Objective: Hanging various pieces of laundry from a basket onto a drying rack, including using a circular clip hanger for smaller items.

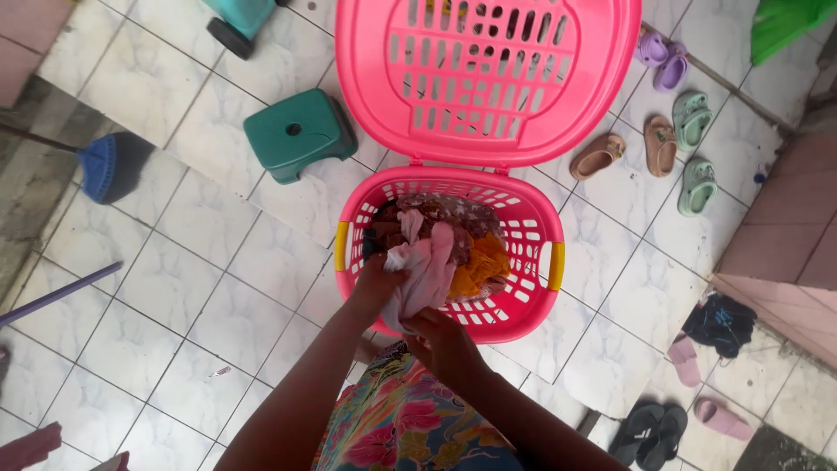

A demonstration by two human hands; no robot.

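A pink plastic laundry basket [523, 228] stands on the tiled floor with its slotted lid [485, 78] swung open behind it. Inside lie crumpled clothes, brown patterned ones [436, 211] at the back and an orange piece [482, 269] on the right. A pale pink garment [425, 270] hangs over the basket's near rim. My left hand [377, 283] grips its left side at the rim. My right hand [443, 338] holds its lower end just in front of the basket.
A green step stool [299, 133] sits left of the basket, a blue brush head [103, 166] farther left. Several sandals and slippers [676, 144] lie to the right, more [671, 419] at lower right with a dark cloth [720, 323]. A wheeled teal thing [237, 19] is at the top.
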